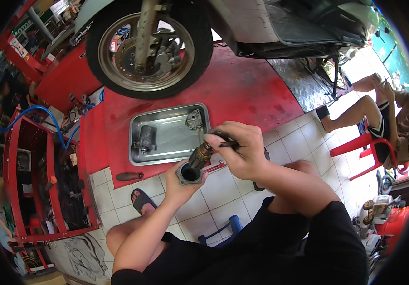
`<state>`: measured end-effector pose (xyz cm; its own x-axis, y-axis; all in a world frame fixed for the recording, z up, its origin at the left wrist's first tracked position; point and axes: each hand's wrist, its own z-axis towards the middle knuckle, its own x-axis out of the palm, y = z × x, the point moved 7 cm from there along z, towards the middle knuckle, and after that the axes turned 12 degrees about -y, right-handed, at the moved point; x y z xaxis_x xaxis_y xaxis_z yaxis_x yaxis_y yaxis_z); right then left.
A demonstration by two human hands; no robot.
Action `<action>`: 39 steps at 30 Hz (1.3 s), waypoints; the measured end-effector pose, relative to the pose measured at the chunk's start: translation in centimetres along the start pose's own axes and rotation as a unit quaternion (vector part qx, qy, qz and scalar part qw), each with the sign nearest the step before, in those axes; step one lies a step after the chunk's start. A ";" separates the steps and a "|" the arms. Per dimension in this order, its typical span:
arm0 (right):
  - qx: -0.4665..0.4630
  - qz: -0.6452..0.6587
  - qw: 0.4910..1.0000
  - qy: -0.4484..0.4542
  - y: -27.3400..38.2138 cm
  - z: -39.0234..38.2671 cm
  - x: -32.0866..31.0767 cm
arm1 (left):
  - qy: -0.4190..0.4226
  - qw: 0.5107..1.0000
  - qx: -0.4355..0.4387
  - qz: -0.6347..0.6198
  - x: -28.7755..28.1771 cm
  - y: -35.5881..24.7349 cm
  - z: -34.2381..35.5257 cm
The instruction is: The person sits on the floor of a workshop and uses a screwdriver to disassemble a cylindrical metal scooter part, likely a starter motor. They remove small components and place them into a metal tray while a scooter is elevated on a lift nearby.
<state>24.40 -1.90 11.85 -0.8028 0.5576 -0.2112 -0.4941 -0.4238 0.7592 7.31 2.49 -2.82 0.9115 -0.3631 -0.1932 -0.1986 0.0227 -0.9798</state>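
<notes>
So that its mouth faces up, apparently, the left hand (181,188) grips a metal cup (192,177) by the tray's (173,138) near right corner; the right hand (239,148) pinches a shaft (201,156) at that opening.

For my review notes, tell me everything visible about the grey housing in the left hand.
The housing looks like worn metal, with a squarish, lugged rim around a round, dark opening that faces up toward the camera. Its depth and much of its outer wall are hidden. The left hand grips it from outside, just on the person's side of the tray. The lower end of a dark cylindrical part, held in the right hand, overlaps the opening in view; whether they touch is unclear.
</notes>
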 end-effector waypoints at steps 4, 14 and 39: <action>0.002 0.020 0.999 0.045 0.4 -0.6 1.8 | -0.003 1.000 0.001 -0.019 -0.8 -0.6 0.0; -0.063 -0.011 0.992 0.107 0.9 -1.3 4.3 | -0.022 0.998 0.031 -0.058 -1.5 -1.5 -0.1; -0.135 0.042 0.976 0.164 1.3 -3.8 5.6 | -0.020 0.996 0.040 -0.071 -2.0 -1.0 -0.3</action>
<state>17.98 -2.02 9.28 -0.8863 0.2734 -0.3737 -0.4560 -0.6556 0.6018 5.57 2.89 -1.47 0.9423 -0.3306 -0.0523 -0.0382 0.0490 -0.9981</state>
